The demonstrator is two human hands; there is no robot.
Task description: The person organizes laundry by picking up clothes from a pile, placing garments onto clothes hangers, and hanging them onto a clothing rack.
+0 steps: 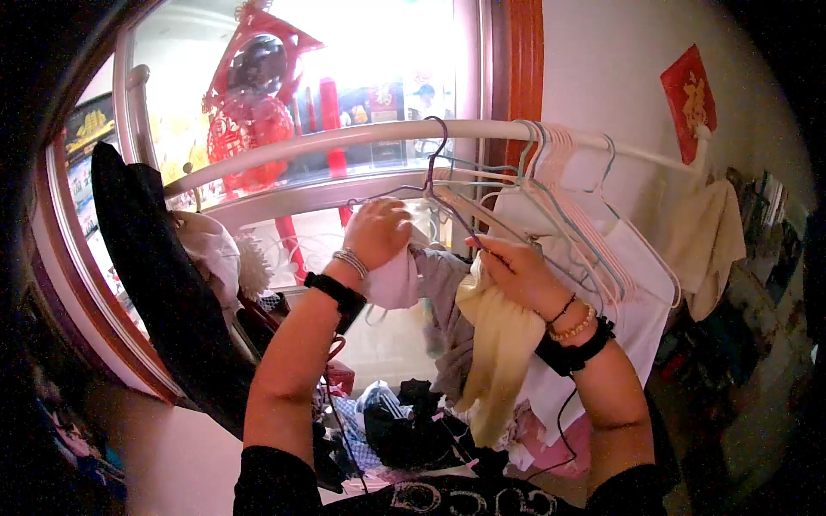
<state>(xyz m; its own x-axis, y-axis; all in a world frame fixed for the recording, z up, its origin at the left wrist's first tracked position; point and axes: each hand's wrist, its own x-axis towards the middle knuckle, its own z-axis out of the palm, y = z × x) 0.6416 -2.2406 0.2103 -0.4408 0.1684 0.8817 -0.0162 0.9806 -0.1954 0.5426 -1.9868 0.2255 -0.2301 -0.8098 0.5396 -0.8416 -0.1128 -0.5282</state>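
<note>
A dark purple clothes hanger (431, 176) hooks over a white rail. My left hand (379, 234) is closed at its left arm, fingers curled over a small white cloth (396, 282) that hangs below the palm. At the right arm of the hanger, my right hand (522, 277) pinches a pale yellow cloth (497, 344), which droops beneath the fingers. Between both hands hangs a grey cloth (447, 318); how it is held up is hidden. The fingertips of my left hand are partly out of sight.
The white rail (344, 140) runs across a window. Several pale and blue hangers (559, 198) and a white garment (619, 258) hang at right. A black garment (163, 292) and a white cap (209, 249) are at left. Below lies a pile of clothes (404, 430).
</note>
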